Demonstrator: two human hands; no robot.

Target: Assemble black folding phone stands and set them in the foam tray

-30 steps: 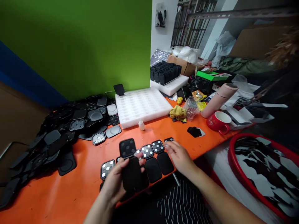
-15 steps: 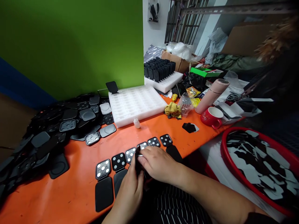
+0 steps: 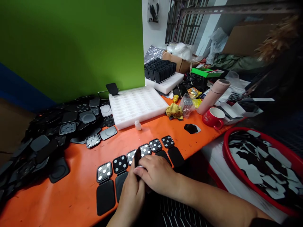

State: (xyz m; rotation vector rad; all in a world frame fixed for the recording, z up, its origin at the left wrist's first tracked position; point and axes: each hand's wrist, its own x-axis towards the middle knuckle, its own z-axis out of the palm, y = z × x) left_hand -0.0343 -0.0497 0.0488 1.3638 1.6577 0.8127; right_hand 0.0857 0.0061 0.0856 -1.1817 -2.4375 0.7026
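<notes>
Left hand (image 3: 131, 197) and right hand (image 3: 157, 173) both grasping one black case (image 3: 137, 156) — held on edge. Row of open cases (image 3: 120, 164) flanking both hands — orange table (image 3: 71, 195) beneath.

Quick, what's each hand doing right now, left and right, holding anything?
Left hand: closed on the black hinged case, held on edge together with the right.
Right hand: closed over the same case from the other side.

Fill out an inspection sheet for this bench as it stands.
Surface: orange table, crowded.
Job's things: black hinged piece pinched between both hands; row of opened pieces beside them.
Clutter: heap of black parts, white foam tray, small bottle, yellow cloth, red mug.
Grippers: left hand and right hand closed on the piece.
Cables: nothing seen.
Surroundings: green wall, red basket.
</notes>
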